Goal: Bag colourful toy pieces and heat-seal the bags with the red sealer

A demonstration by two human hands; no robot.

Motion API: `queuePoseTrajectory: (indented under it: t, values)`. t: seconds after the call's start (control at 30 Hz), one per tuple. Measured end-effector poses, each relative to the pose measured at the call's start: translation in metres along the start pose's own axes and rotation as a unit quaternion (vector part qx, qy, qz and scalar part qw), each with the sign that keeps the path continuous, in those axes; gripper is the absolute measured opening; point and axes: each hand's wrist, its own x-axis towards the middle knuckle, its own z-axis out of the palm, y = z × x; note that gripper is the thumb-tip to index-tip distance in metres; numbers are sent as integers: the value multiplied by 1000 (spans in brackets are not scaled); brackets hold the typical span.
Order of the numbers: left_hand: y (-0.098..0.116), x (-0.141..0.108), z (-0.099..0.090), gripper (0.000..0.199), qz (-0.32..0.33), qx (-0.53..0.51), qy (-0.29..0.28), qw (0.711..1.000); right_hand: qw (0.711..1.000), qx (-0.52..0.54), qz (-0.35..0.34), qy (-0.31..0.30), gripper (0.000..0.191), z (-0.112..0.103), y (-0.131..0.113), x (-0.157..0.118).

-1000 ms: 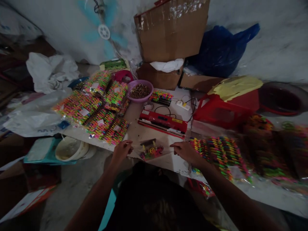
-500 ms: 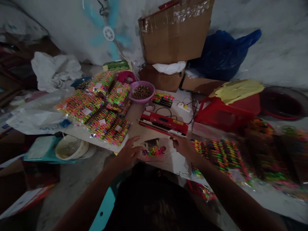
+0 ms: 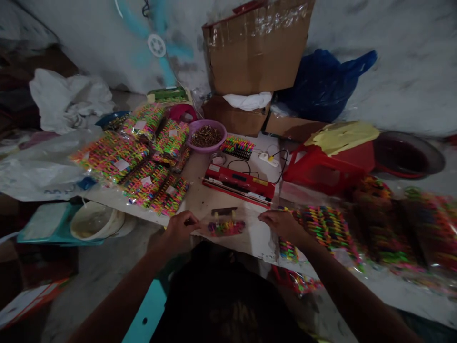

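Note:
A clear plastic bag (image 3: 225, 227) with colourful pieces inside lies stretched near the table's front edge. My left hand (image 3: 183, 226) pinches its left end, fingers closed. At the bag's right side, my right hand (image 3: 276, 221) is closed in a pinch on its other end. Just beyond the bag sits a red sealing machine (image 3: 238, 183) with a long bar across its front, touched by neither hand.
Filled bags (image 3: 117, 157) are piled at the left, beside a purple bowl (image 3: 207, 136) of small brown pieces. A red basket (image 3: 321, 169) and more filled bags (image 3: 321, 224) occupy the right. A bucket (image 3: 94, 221) stands at the lower left.
Both hands have gone from spread fingers to pinches at the bag's ends. The bag is now pulled flatter between them. The view has shifted slightly.

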Motion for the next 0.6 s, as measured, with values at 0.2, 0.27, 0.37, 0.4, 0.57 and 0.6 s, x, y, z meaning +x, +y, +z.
queuePoseTrajectory:
  t: [0.2, 0.27, 0.37, 0.4, 0.57, 0.6]
  values:
    - [-7, -25, -12, 11, -7, -36, -117, 992, 975, 208, 54, -55, 30, 15, -6, -34]
    - [-18, -17, -11, 12, 0, -52, -144, 988, 944, 308, 108, -43, 33, 36, 1, -33]
    - [-35, 14, 6, 22, -62, -204, -168, 962, 854, 486, 186, 14, 38, 66, 19, -15]
    - [-40, 29, 17, 26, -100, -273, -162, 943, 817, 535, 211, 34, 40, 74, 27, -4]
    - [-59, 122, 86, 44, -215, -473, -32, 854, 706, 627, 304, 127, 43, 100, 71, 63]
    - [-63, 141, 100, 46, -222, -474, -19, 852, 705, 617, 316, 150, 41, 106, 80, 77]
